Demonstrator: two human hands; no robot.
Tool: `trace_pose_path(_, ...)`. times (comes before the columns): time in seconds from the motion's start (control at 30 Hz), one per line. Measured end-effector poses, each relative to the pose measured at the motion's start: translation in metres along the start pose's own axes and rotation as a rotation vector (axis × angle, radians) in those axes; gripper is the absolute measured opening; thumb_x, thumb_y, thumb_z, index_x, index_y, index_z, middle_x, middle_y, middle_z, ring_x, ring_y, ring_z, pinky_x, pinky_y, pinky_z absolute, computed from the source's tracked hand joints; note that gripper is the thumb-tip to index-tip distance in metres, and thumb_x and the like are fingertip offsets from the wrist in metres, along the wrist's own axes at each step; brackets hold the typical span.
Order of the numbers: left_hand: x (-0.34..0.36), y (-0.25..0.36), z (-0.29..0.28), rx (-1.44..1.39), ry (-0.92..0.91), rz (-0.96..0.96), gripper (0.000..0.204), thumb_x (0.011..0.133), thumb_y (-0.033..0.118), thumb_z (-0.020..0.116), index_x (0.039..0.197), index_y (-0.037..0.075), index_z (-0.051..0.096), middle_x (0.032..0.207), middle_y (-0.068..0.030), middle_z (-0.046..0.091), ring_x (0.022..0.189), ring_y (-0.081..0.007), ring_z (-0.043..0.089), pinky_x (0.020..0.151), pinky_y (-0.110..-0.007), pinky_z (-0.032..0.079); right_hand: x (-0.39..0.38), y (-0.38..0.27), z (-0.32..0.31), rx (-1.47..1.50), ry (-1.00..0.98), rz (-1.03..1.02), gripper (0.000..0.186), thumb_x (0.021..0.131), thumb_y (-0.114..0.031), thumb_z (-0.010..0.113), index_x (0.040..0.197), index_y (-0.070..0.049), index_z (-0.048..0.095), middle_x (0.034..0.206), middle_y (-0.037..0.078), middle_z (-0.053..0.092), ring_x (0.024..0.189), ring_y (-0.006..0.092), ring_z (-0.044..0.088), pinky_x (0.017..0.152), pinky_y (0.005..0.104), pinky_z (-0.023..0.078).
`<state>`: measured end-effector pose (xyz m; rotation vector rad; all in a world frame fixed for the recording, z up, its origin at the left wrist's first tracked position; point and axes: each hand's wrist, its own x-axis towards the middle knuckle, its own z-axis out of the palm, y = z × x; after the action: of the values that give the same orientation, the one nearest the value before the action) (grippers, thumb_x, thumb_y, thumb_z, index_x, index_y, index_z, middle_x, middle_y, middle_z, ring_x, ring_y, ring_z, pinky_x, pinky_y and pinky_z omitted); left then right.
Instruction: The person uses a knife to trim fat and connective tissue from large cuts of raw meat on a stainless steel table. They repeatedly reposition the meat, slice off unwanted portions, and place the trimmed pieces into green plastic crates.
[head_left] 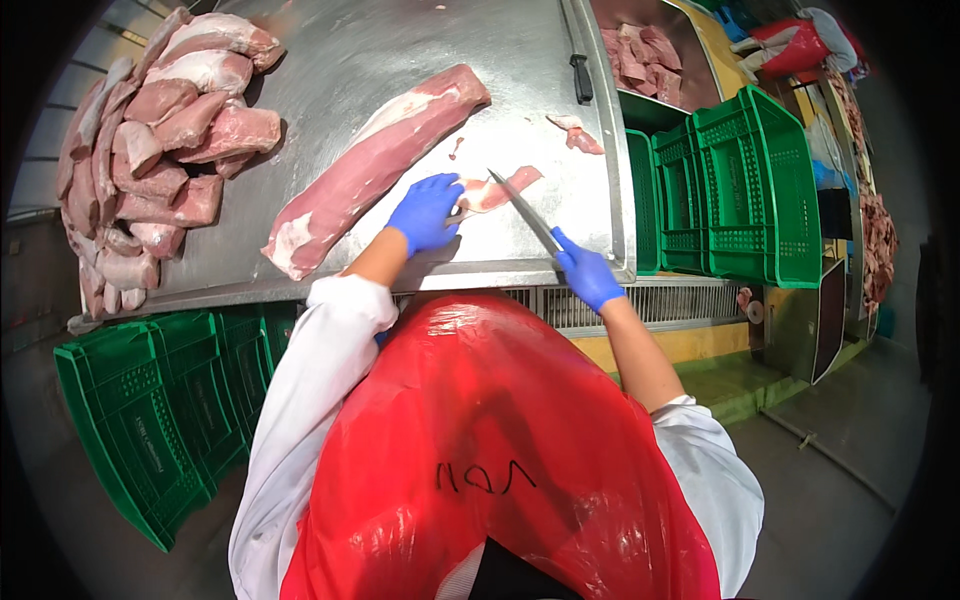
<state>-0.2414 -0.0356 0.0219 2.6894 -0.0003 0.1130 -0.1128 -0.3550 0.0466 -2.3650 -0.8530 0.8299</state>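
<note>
My right hand, in a blue glove, is closed round the handle of a knife. The blade slants up and left, its tip across a small strip of pink meat with pale fat. At the strip's left end is my left hand, also gloved in blue, its fingers bent onto the meat. The strip lies on a white cutting board. Left of my left hand, a long pork loin lies diagonally. A small fatty scrap rests at the board's upper right.
Many meat pieces are heaped at the table's left. A second knife with a black handle lies near the right edge. Green crates stand at right and lower left. A metal bin holds cut meat. Another person is far right.
</note>
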Motion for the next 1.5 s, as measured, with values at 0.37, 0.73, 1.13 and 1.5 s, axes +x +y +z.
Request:
trace_pose_path(0.37, 0.03, 0.022, 0.07, 0.112, -0.038, -0.211, 0.016, 0.092, 0.017, 0.056, 0.101, 0.003, 0.058, 0.094, -0.0194, 0.064, 0.087, -0.0353, 0.065, 0.078, -0.046, 0.053, 0.047, -0.019, -0.017, -0.147, -0.036, 0.035, 0.052, 0.101, -0.026, 0.048, 0.152, -0.019, 0.04, 0.1, 0.031, 0.066, 0.094, 0.0483, 0.063, 0.086, 0.0529, 0.048)
trace_pose_path(0.73, 0.052, 0.048, 0.055, 0.128, -0.295, -0.231, 0.023, 0.096, 0.022, 0.049, 0.097, 0.004, 0.063, 0.088, -0.0205, 0.069, 0.08, -0.0359, 0.07, 0.072, -0.049, 0.056, 0.104, -0.042, 0.021, -0.234, -0.045, -0.064, 0.053, 0.102, -0.028, 0.047, 0.153, -0.025, 0.036, 0.11, 0.031, 0.061, 0.101, 0.0481, 0.062, 0.091, 0.0527, 0.05)
trace_pose_path(1.13, 0.013, -0.047, 0.018, 0.166, -0.16, -0.567, 0.032, 0.097, 0.025, 0.046, 0.1, 0.002, 0.068, 0.1, -0.0219, 0.071, 0.09, -0.0402, 0.07, 0.078, -0.052, 0.054, 0.094, 0.021, -0.002, -0.26, -0.025, 0.0, 0.055, 0.101, -0.032, 0.048, 0.154, -0.033, 0.035, 0.111, 0.032, 0.059, 0.099, 0.0493, 0.062, 0.092, 0.0531, 0.049)
trace_pose_path(1.5, 0.051, 0.012, -0.135, -1.003, 0.598, -0.491, 0.026, 0.098, 0.019, 0.049, 0.106, 0.001, 0.067, 0.082, -0.0051, 0.06, 0.069, -0.0132, 0.055, 0.067, -0.027, 0.047, 0.061, 0.046, -0.021, 0.151, 0.081, -0.029, 0.049, 0.102, -0.025, 0.053, 0.15, -0.021, 0.046, 0.086, 0.018, 0.066, 0.081, 0.0281, 0.065, 0.077, 0.0406, 0.052)
